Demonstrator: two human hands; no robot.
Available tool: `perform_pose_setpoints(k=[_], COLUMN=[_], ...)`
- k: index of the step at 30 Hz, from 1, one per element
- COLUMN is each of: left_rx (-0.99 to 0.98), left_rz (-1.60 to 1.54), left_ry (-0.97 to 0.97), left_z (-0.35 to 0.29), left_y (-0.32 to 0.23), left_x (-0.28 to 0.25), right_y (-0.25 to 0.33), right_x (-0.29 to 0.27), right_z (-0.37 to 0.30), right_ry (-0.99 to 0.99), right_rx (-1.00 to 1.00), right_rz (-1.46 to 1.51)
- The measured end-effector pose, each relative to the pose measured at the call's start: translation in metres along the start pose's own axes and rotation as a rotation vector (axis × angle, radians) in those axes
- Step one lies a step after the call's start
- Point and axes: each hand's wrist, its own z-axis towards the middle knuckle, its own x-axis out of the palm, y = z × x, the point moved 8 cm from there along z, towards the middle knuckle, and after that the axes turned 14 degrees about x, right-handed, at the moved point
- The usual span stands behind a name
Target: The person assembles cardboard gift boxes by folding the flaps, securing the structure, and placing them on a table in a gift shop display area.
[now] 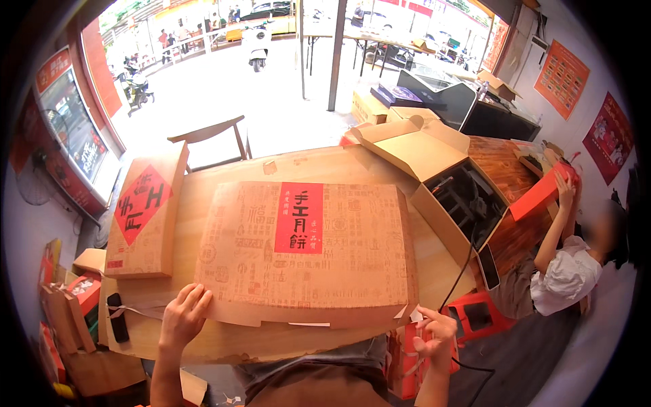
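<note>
A large flat tan cardboard gift box (359, 230), patterned with seals and bearing a red label, lies in front of me on the wooden table. Its near edge shows a loose front flap (261, 316) with slots. My left hand (184, 315) is closed on the flap's left corner, the thumb hidden. At the right near corner, beside a small white tab (416, 314), is my right hand (436, 334). Its index finger reaches to the corner while the thumb stands apart from it. A second tan box (147, 210) with a red diamond label stands at the left.
A black phone-like object (117, 319) lies at the table's left edge. An open carton (434, 156) with dark contents and a cable (461, 271) sits at the right. Another person (566, 271) holds a red box (542, 193). A wooden chair (210, 132) stands beyond.
</note>
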Motion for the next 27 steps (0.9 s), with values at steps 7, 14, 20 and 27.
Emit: perform_pose_setpoints(k=[7,14,20,27], left_rx=[-0.067,-0.551,-0.597,-0.523], left_rz=[-0.02,-0.3,-0.089,-0.012], left_ry=[-0.08,-0.198,-0.101,0.032], left_z=[0.003,-0.026,-0.031,-0.034], left_y=[0.008,0.033,0.036,0.036], left_x=[0.001,0.019,0.027,0.032], right_y=[0.016,-0.004,0.002,-0.007], right_x=[0.022,0.112,0.123,0.156], right_z=[0.106,0.151,0.142,0.128], right_ry=[0.039,0.412,0.452,0.493], right_rx=[0.28,0.075,0.053,0.053], right_rz=[-0.007,-0.275,-0.345,-0.451])
